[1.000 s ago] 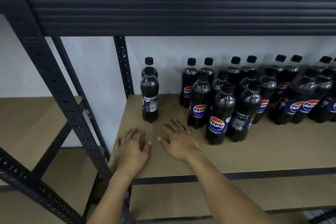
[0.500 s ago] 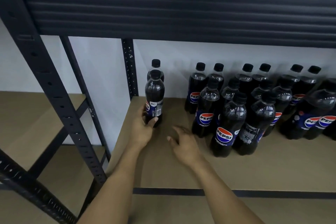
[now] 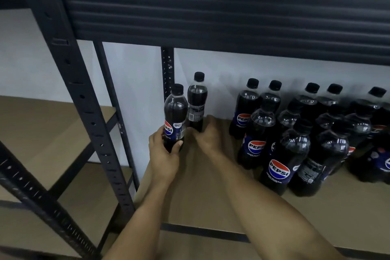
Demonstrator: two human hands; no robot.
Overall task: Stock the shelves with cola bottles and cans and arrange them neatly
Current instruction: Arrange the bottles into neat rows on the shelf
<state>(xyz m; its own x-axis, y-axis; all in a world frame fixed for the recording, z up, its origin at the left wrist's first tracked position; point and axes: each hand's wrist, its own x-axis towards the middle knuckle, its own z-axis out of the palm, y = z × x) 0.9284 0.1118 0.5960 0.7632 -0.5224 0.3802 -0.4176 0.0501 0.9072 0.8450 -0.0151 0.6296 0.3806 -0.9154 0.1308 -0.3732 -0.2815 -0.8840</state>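
Note:
Two Pepsi cola bottles stand apart from the rest at the left end of the brown shelf board (image 3: 196, 200). My left hand (image 3: 163, 157) grips the front cola bottle (image 3: 175, 116) low on its body, logo facing me. Just behind and to the right stands the rear cola bottle (image 3: 197, 99), with its barcode side facing me. My right hand (image 3: 209, 136) is blurred, and its fingers curl round that bottle's base. Several more Pepsi bottles (image 3: 278, 154) cluster in loose rows on the right.
A thick dark beam (image 3: 211, 10) of the upper shelf hangs low overhead. Black perforated uprights (image 3: 69, 69) stand at the left, with the back post (image 3: 167, 69) right behind the two bottles. A neighbouring shelf board (image 3: 42, 133) lies to the left.
My left hand has turned the front bottle so its logo faces me and shifted it left. My right hand has moved from the board up to the rear bottle's base.

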